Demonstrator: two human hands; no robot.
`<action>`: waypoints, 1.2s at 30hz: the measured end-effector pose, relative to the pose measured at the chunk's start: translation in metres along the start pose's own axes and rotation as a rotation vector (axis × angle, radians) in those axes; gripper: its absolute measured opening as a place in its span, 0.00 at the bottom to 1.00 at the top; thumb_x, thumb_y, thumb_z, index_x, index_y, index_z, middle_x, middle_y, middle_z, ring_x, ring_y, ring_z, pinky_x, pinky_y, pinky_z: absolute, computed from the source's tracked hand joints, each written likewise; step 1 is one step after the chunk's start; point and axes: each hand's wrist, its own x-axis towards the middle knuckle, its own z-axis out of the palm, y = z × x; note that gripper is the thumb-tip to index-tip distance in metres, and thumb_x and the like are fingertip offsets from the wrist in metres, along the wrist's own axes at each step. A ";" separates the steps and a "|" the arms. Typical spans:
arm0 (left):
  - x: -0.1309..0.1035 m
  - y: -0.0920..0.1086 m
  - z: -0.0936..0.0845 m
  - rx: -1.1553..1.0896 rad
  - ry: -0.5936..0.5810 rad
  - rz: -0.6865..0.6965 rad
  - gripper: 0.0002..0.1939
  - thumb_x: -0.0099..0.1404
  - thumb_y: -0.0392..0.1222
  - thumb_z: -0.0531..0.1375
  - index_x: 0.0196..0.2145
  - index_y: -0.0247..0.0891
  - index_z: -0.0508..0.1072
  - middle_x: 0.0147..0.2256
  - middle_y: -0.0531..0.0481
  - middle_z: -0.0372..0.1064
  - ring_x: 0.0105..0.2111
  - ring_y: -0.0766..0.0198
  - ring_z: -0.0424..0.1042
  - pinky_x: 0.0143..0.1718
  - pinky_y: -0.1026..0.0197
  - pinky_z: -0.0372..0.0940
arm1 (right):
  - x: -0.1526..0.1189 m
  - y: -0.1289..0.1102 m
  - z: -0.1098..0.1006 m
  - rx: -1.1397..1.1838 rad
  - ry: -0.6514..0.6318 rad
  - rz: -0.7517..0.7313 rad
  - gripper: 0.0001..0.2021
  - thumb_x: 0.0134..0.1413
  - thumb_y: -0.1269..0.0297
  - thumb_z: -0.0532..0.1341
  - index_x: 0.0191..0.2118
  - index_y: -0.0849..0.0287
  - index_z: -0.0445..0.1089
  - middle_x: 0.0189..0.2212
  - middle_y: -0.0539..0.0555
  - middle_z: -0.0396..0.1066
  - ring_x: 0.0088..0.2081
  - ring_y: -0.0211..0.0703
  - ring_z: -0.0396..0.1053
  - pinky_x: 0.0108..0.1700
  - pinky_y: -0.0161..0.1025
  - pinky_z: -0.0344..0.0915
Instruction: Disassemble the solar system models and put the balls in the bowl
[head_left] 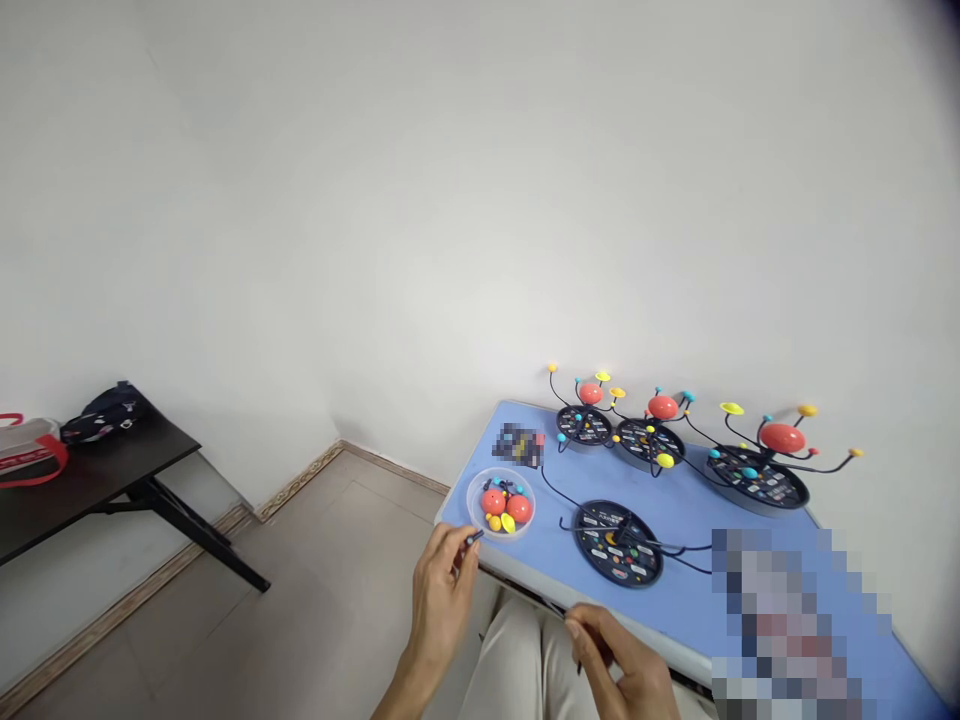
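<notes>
My left hand [442, 585] pinches a small dark cylindrical piece [474, 537] beside the clear round bowl [534, 500]. The bowl holds red balls [518, 509], a yellow piece [508, 523] and small blue and dark parts. In front of the table edge, my right hand [619, 660] is closed on a thin dark rod [555, 607]. A round black base [619, 560] with several bent dark arms and no balls on them lies on the blue table [559, 545], right of the bowl.
Three models with red balls [590, 394] [663, 407] [782, 438] stand along the table's back. A blurred card [517, 445] lies behind the bowl; a blurred area [787, 630] covers the right front. A dark table [150, 450] with bags [105, 412] stands far left.
</notes>
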 end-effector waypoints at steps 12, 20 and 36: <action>0.047 -0.030 0.035 0.426 -0.073 -0.017 0.14 0.66 0.34 0.53 0.47 0.38 0.75 0.41 0.46 0.72 0.36 0.61 0.74 0.38 0.61 0.67 | 0.125 -0.034 0.045 -0.805 -0.206 -0.171 0.14 0.63 0.71 0.52 0.32 0.60 0.75 0.29 0.57 0.72 0.34 0.43 0.70 0.30 0.35 0.53; 0.047 -0.034 0.036 0.372 -0.028 0.070 0.14 0.66 0.34 0.52 0.45 0.37 0.75 0.37 0.47 0.73 0.27 0.64 0.71 0.33 0.61 0.67 | 0.146 -0.044 0.075 -0.912 -0.368 -0.101 0.13 0.60 0.77 0.52 0.39 0.66 0.74 0.37 0.66 0.74 0.42 0.52 0.72 0.37 0.40 0.59; -0.024 0.039 0.120 -0.299 -0.345 -0.043 0.23 0.71 0.47 0.50 0.57 0.33 0.69 0.26 0.48 0.73 0.26 0.63 0.70 0.30 0.62 0.67 | 0.132 0.016 -0.098 -0.846 -0.231 0.037 0.11 0.59 0.67 0.55 0.40 0.58 0.75 0.36 0.55 0.76 0.39 0.45 0.70 0.36 0.37 0.56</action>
